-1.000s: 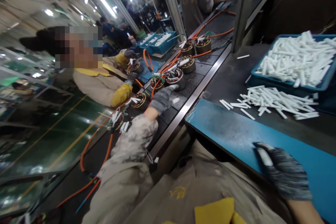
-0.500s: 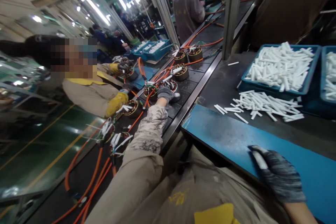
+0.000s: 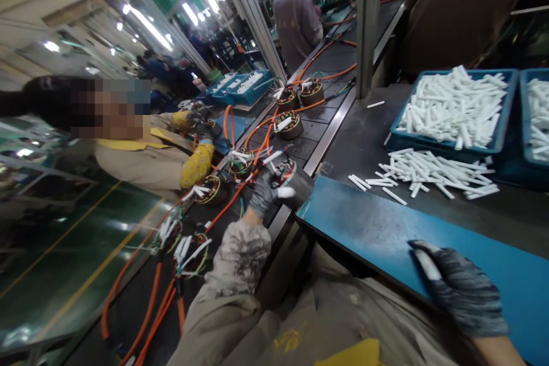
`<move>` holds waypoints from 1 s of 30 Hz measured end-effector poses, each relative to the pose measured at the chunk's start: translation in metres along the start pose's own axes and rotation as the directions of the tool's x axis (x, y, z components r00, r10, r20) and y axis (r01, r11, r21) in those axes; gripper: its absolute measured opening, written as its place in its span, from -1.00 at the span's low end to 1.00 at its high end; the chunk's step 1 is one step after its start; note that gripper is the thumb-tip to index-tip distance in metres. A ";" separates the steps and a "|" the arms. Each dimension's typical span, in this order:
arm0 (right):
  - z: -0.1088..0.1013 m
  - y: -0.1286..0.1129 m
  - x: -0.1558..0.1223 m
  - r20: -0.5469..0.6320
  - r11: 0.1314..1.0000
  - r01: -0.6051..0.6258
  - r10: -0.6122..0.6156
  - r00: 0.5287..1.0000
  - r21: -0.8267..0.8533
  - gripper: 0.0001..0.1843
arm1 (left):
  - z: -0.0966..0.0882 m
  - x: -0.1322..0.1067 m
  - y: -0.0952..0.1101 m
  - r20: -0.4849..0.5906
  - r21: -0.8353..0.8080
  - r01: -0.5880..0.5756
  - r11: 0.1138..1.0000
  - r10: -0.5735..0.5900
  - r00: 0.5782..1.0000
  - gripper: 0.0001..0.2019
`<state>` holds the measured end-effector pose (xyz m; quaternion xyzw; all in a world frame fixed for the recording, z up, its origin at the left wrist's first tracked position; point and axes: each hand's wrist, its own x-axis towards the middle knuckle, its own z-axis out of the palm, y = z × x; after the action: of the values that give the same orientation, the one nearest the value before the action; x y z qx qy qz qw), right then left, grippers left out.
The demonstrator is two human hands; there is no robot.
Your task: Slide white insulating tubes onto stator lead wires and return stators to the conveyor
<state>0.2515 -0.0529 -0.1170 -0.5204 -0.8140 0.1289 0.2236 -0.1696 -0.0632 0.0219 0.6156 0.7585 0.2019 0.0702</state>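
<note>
My left hand (image 3: pixel 263 191), in a grey glove with a white thumb, grips a motor stator (image 3: pixel 300 186) by its near side. The stator is tilted, with its dark outer wall toward the blue board (image 3: pixel 364 211) and its copper windings and wires facing away to the left. It lies over the conveyor's metal rail, close to the board's corner. On the board rests my right hand (image 3: pixel 461 289), gloved alike, its fingers stretched out flat and its white thumb along them. No object shows in it.
Several wired stators (image 3: pixel 288 124) with orange cables (image 3: pixel 229 126) stand on the conveyor (image 3: pixel 317 120). White tubes (image 3: pixel 433 171) lie in a pile before a blue bin (image 3: pixel 508 120) full of them. Across the line a co-worker's yellow sleeve (image 3: pixel 197 164) reaches toward other stators. A metal post (image 3: pixel 366 28) rises behind.
My left hand has drawn the stator off the belt's middle, toward me and the blue board, tipping it. My right hand has stayed on the board. The view has shifted slightly.
</note>
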 end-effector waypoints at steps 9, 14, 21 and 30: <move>-0.014 -0.014 0.007 0.126 0.989 -0.148 0.150 0.981 -0.027 -0.41 | 0.078 -0.059 0.089 0.330 -0.117 -0.449 0.886 0.462 0.823 -0.67; -0.035 -0.020 0.024 0.172 0.953 -0.197 0.159 0.972 0.232 -0.54 | 0.024 -0.082 0.104 0.341 -0.096 -0.597 0.796 0.590 0.732 -0.56; -0.042 -0.048 0.077 0.185 0.644 -0.222 0.125 0.975 0.732 -0.43 | -0.029 -0.010 0.100 0.181 -0.087 -0.518 0.851 0.525 0.832 -0.45; -0.026 -0.080 0.131 0.174 0.421 -0.069 -0.217 0.961 0.904 -0.44 | 0.030 0.015 0.087 0.237 0.084 -0.493 0.866 0.463 0.854 -0.66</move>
<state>0.1547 0.0311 -0.0289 -0.2600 -0.6613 0.6032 0.3624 -0.0840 -0.0280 0.0314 0.8062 0.5820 0.0928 0.0528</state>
